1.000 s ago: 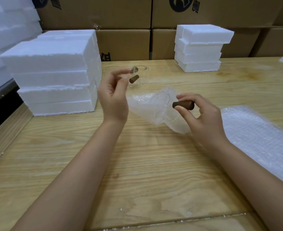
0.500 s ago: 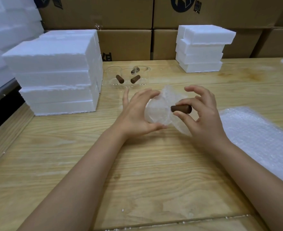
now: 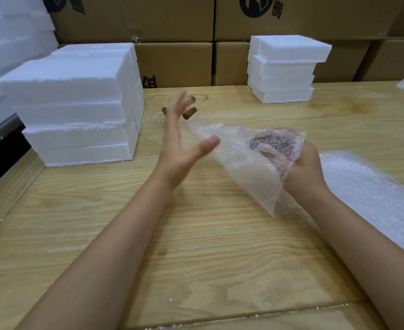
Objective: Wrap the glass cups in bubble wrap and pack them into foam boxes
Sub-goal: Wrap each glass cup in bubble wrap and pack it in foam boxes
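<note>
A person's right hand (image 3: pixel 308 167) has its grip curled around a clear glass cup with a dark handle (image 3: pixel 272 145), bundled in a translucent bubble wrap sheet (image 3: pixel 243 167) and held above the pale wooden counter (image 3: pixel 196 246). The left hand (image 3: pixel 184 146) hovers beside it, fingers spread, grip empty. One end of the wrap hangs loose; held one-handed, the bundle may unroll, or the cup may slide out and break.

Wooden table (image 3: pixel 101 222): left foam stack (image 3: pixel 72 103), far foam stack (image 3: pixel 284 70), glass cups (image 3: pixel 157 108) between, bubble wrap sheet (image 3: pixel 372 194) right.
</note>
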Available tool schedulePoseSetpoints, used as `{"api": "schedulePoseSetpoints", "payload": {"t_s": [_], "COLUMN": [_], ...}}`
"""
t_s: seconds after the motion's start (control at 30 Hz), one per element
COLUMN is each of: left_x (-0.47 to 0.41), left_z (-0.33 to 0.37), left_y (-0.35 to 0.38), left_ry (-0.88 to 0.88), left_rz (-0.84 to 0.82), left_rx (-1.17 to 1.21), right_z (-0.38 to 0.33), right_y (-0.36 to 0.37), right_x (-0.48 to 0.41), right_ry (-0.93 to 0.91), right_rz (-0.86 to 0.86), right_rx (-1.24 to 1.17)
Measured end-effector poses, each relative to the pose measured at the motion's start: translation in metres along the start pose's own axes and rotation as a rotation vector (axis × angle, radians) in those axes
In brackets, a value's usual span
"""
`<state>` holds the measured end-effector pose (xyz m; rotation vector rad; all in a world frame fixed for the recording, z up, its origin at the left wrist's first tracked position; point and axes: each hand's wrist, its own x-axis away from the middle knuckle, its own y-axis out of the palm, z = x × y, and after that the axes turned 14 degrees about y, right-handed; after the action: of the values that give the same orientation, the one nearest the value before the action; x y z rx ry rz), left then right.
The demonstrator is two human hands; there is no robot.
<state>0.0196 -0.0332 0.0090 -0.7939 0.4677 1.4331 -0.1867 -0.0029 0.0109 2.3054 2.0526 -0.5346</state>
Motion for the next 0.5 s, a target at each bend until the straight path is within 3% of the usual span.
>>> {"api": "schedulePoseSetpoints", "payload": {"t_s": [0.07, 0.2, 0.33, 0.4, 0.5], "left_x": [-0.001, 0.005, 0.009, 0.01, 0.011], "left_z": [-0.005, -0.02, -0.021, -0.02, -0.014], "left_y": [-0.011, -0.014, -0.005, 0.0, 0.012], "left_ry": [-0.201, -0.433, -0.444, -0.416, -0.435], "left_rz": [0.044, -0.1, -0.222, -0.272, -0.275], "left_rx": [0.224, 0.559, 0.492, 0.465, 0.458], "right_z": [-0.002, 0.001, 0.002, 0.005, 0.007], "right_y": [-0.002, -0.001, -0.002, -0.003, 0.002], "right_x": [-0.002, -0.005, -0.008, -0.012, -0.014], "right_ry": [0.033, 0.096, 0.184, 0.228, 0.303], "right_rz": [-0.024, -0.043, -0.075, -0.11, -0.102], "right_rx": [-0.058, -0.136, -0.32, -0.297, -0.37]}}
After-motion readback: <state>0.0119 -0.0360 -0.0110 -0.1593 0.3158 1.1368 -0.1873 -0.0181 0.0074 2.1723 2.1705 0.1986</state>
